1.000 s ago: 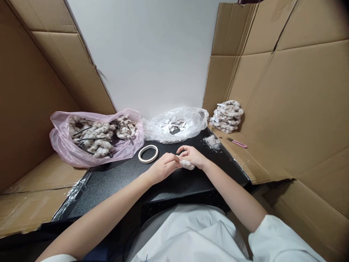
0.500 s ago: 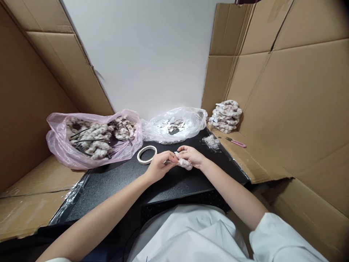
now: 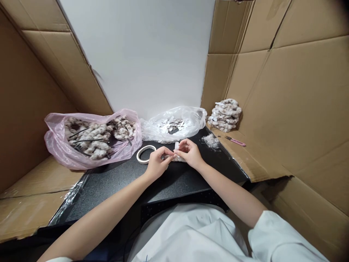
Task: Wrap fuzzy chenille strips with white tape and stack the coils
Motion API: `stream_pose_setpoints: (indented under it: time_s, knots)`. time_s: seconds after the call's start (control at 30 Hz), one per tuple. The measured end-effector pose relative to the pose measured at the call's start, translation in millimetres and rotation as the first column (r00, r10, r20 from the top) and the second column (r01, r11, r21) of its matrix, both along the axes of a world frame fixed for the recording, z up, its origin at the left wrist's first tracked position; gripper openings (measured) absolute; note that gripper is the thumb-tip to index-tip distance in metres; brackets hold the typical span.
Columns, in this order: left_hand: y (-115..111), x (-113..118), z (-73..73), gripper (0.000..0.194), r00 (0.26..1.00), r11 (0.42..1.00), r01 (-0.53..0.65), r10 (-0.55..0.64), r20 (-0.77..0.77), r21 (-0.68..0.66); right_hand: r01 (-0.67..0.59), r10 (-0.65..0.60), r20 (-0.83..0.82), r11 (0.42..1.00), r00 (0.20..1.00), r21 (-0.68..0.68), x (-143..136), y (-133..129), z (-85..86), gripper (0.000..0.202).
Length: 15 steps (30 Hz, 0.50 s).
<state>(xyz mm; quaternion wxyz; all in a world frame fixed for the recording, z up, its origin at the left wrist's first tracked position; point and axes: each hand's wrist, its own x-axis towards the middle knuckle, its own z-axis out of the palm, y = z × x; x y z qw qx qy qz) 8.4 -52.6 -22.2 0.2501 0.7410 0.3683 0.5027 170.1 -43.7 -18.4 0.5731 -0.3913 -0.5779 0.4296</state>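
Observation:
My left hand (image 3: 159, 161) and my right hand (image 3: 191, 154) meet above the black tabletop, fingertips almost touching. Both pinch a fluffy white-and-brown furry piece (image 3: 179, 159), mostly hidden behind the fingers. A small whitish strip (image 3: 177, 146) stands up by the right fingertips; whether it is tape or a tag I cannot tell. Just left of the hands a roll of white tape (image 3: 146, 147) lies flat. Behind them is a clear plastic bag (image 3: 152, 128) holding white tags and thin metal pieces.
At left, a pink plastic bag (image 3: 56, 145) holds furry pieces with dark cords. A stack of furry loops (image 3: 225, 115), pink-handled snips (image 3: 236, 141) and a tuft of loose fluff (image 3: 211, 141) are at right. Cardboard walls (image 3: 305, 91) flank the black table (image 3: 117, 189).
My right hand has turned, bringing thumb and fingers into a pinch near my left fingertips. The furry piece is now more covered, and a whitish strip shows upright.

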Motion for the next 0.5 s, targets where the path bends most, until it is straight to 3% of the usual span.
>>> stream_pose_setpoints:
  time_s: [0.17,0.37,0.5]
  knots:
    - [-0.8,1.7,-2.5,0.017,0.999,0.999,-0.044,0.044,0.005,-0.024,0.014,-0.02,0.064,0.995,0.998,0.1,2.0,-2.4,-0.5,0.03]
    - [-2.0,1.0,1.7,0.021,0.995,0.991,-0.08,0.086,-0.056,0.105,-0.102,0.102,-0.009,0.994,0.995,-0.027,4.2,-1.5,0.5,0.04]
    - [-2.1,0.4,2.2,0.022,0.994,0.993,-0.067,0.075,-0.077,0.096,-0.111,0.11,-0.009,0.993,0.994,-0.028,6.8,-1.6,0.2,0.042]
